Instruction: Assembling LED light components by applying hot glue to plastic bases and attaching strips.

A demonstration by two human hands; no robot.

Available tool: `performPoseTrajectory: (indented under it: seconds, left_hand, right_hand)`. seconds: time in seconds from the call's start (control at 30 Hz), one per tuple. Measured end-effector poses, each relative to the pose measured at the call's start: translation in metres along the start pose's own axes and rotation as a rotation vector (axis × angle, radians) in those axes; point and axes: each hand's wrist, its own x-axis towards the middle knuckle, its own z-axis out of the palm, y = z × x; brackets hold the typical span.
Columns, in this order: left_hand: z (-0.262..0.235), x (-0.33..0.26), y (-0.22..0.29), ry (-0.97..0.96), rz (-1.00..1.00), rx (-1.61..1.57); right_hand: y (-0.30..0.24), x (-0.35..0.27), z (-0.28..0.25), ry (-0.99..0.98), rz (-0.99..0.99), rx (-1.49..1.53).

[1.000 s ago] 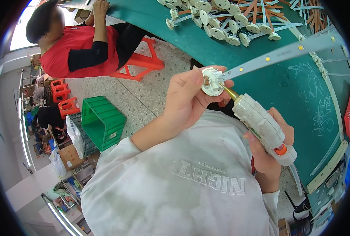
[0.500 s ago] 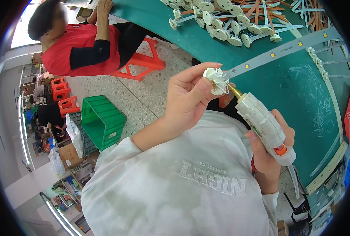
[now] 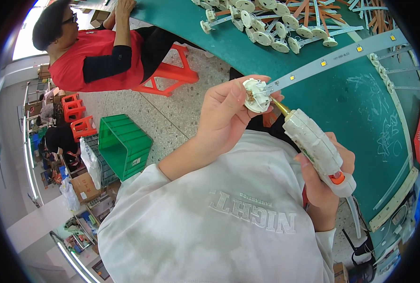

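Note:
My left hand is closed on a round white plastic cap, pinching it between thumb and fingers. From the cap a grey LED strip with small yellow chips runs to the upper right. My right hand grips a white glue gun with an orange part near its rear. The gun's brass nozzle points up and left, its tip at the cap's edge beside the strip's end; whether it touches cannot be made out. A clear glue stick sticks out behind the gun.
Many similar caps with strips lie piled on the green table. More strips and caps line its right side. At the left a co-worker in red sits on a red stool. A green crate stands on the floor.
My left hand has turned the cap slightly and shifted its thumb, showing more of the inner face. The strip's far end has swung a little upward. The glue gun has barely moved.

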Motion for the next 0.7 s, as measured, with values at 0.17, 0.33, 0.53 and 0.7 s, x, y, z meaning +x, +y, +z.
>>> performPoseTrajectory:
  seconds: [0.17,0.33,0.53,0.7]
  left_hand:
    - [0.001,0.0,-0.001,0.036,0.008,-0.134]
    - [0.001,0.002,-0.002,0.036,-0.023,-0.181]
    - [-0.002,0.009,-0.006,0.112,-0.081,-0.386]
    - [-0.028,0.025,0.011,0.088,0.059,-0.446]
  right_hand:
    - [-0.007,-0.01,-0.012,-0.165,0.168,-0.042]
    - [0.0,0.0,-0.003,-0.041,0.055,-0.02]
    - [0.003,-0.002,-0.018,-0.187,0.119,-0.004]
    - [0.022,0.0,-0.021,0.053,0.365,-0.083]
